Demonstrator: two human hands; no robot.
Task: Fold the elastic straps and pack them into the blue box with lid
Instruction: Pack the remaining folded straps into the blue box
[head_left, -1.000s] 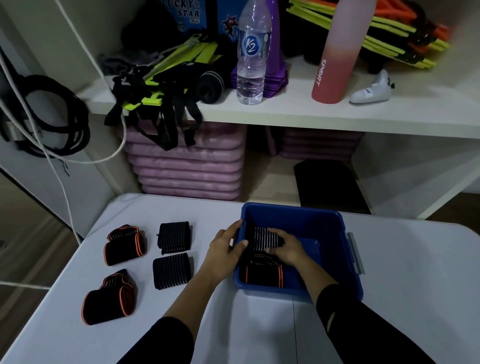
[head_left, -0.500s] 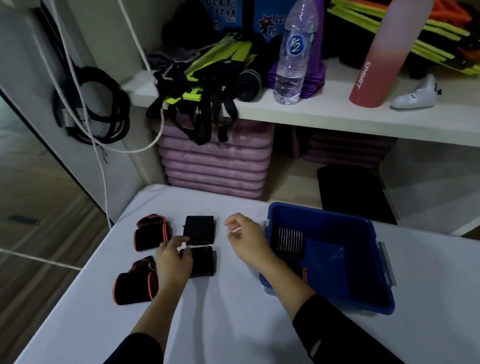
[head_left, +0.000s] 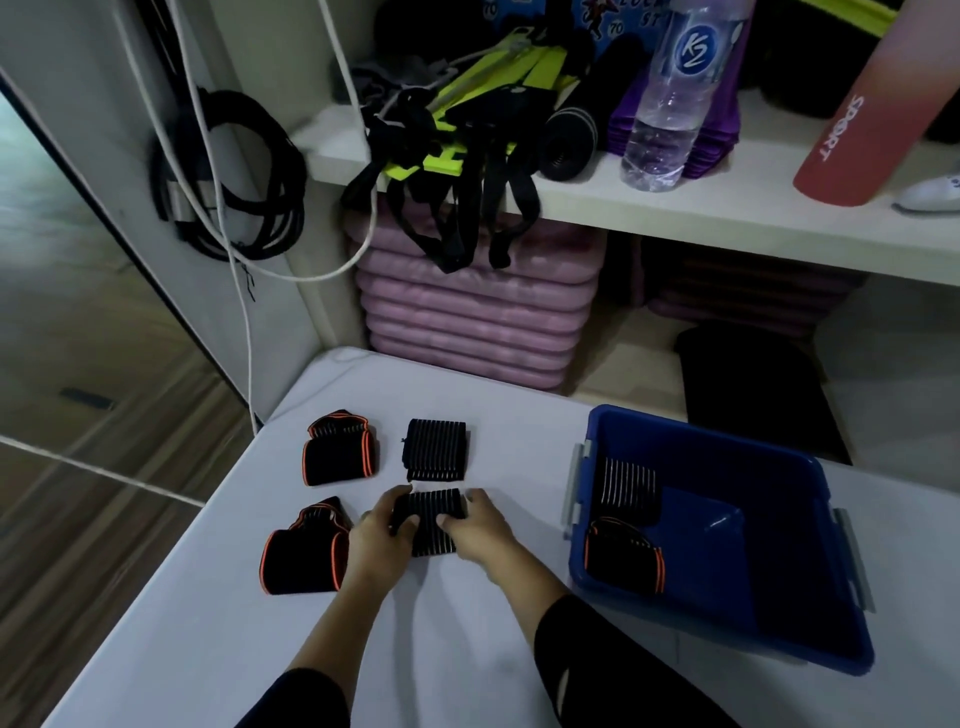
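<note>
Your left hand (head_left: 375, 545) and right hand (head_left: 483, 535) gripped one striped strap (head_left: 428, 514), of four on the counter (head_left: 441, 654); two lay in the blue box (head_left: 727, 457)

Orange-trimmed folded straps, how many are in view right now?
3. The far orange-trimmed strap and near orange-trimmed strap lie on the white table's left side; the boxed orange-trimmed strap sits in the blue box's near-left corner. Others might hide beneath.
</note>
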